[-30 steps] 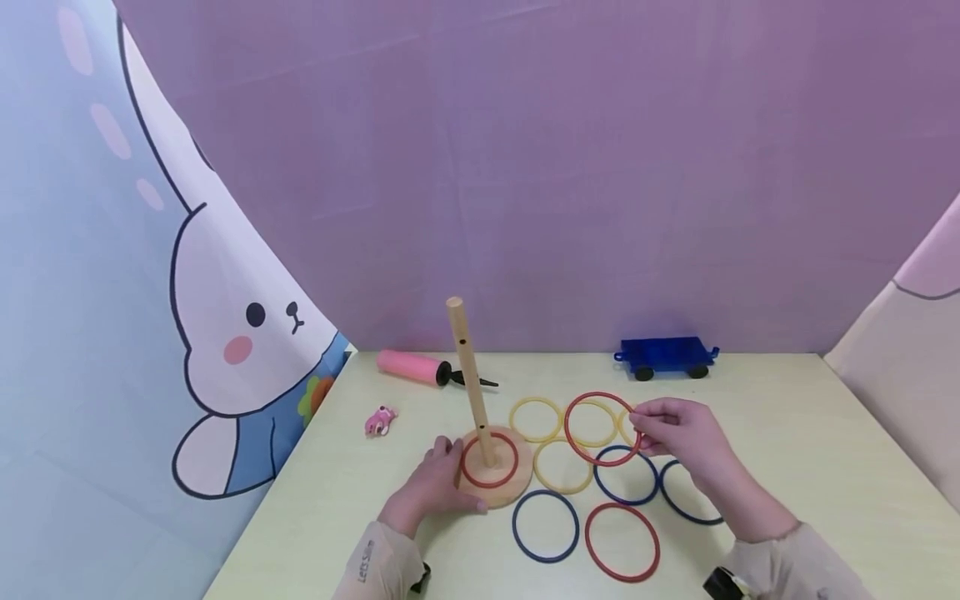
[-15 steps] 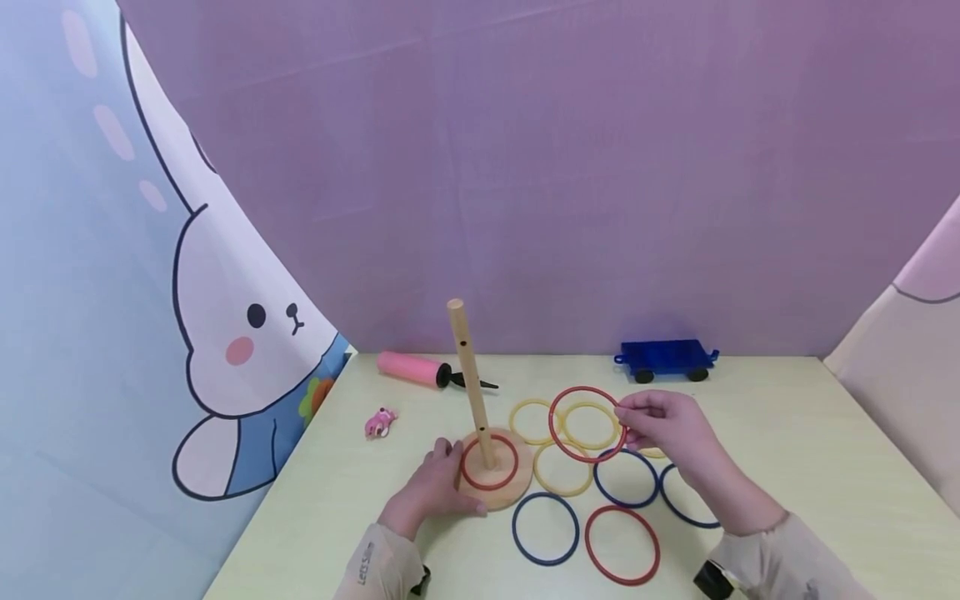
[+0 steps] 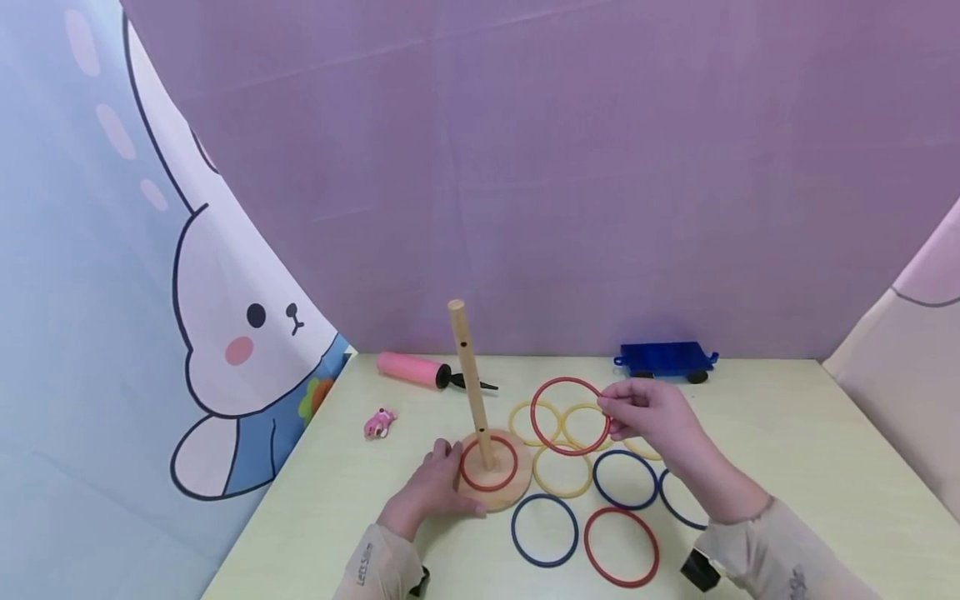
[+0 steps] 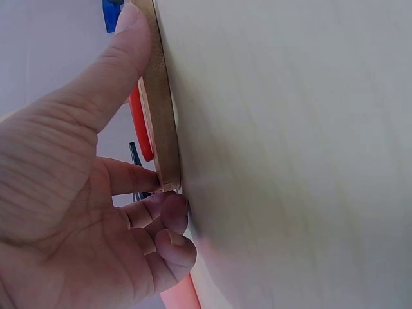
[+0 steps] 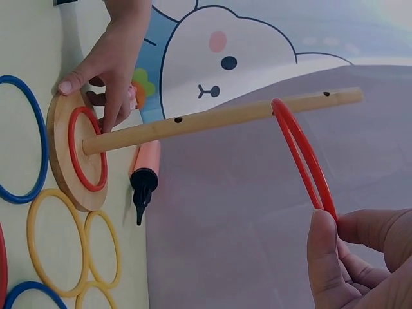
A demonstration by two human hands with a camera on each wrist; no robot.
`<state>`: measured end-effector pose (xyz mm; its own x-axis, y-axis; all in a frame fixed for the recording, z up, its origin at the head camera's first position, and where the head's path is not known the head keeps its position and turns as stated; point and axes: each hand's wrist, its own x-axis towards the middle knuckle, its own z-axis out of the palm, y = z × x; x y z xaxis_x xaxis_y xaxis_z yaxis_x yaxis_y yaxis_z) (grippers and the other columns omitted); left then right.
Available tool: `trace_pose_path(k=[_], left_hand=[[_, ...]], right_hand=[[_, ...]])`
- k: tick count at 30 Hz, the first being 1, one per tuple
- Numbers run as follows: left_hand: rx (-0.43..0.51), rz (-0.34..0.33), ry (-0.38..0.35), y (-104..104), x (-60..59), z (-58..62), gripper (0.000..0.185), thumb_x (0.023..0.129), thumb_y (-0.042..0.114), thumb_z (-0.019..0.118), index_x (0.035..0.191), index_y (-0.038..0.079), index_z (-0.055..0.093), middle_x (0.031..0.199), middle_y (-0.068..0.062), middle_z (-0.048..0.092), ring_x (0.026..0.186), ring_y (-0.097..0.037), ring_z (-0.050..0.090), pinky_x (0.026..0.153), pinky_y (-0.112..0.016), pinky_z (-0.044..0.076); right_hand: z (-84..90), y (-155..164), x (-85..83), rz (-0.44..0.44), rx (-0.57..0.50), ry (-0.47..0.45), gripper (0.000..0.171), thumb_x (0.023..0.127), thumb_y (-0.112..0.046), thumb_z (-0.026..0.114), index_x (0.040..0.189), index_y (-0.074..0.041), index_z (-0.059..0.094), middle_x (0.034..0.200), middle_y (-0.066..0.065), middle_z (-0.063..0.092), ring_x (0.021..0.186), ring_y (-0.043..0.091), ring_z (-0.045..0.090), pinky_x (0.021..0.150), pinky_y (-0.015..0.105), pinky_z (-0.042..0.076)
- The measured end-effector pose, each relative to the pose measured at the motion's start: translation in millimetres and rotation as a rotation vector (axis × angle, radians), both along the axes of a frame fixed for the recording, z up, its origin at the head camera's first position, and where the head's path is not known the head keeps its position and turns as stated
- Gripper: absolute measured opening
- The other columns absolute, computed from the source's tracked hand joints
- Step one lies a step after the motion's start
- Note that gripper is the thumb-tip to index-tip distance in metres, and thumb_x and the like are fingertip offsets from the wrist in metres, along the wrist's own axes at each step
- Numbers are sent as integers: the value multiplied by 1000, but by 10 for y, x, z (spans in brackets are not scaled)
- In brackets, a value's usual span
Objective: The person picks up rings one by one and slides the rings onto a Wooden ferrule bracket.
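Red ring [image 3: 570, 415]: now raised off the table and carried leftward from a second ago, closing on the wooden peg [image 3: 470, 383] at frame centre; it is being brought toward the peg top, not yet over it
Right hand [image 3: 651, 414]: pinching the ring's right edge between thumb and fingers
Left hand [image 3: 437, 486]: fingers curling round the round wooden base [image 3: 508, 497], holding it steady; another red ring [image 3: 488, 463] is lying on it
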<state>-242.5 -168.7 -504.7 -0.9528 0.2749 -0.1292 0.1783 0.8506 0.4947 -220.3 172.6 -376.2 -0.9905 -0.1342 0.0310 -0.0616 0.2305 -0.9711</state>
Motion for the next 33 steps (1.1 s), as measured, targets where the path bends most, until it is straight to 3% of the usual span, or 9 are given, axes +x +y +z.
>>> trace_pose_path(k=[11,28,33], left_hand=[[-10,-4,-3,1,-5,-5,114,61,54,88,148,0,37,127,-16,41,115,-31,45,97,-52,44],[-6,1,2,2,-21,-37,113,60,54,88,147,0,38,126,-16,41,112,-30,45,96,-52,46],[-2,7,-3,1,-24,-38,114,60,53,88,148,2,38,126,-15,41,113,-30,45,96,-52,45]], right_hand=[[113,-123,2,26,-4,28,27,93,-13,66,109,8,63,86,12,67,70,24,66,66,31,58],[280,-348,45,91,-46,51,22,92,-10,67,105,8,65,82,14,67,73,33,66,65,32,58],[319,-407,51,93,-50,42,22,92,-10,68,106,7,66,84,14,67,71,28,66,66,32,58]])
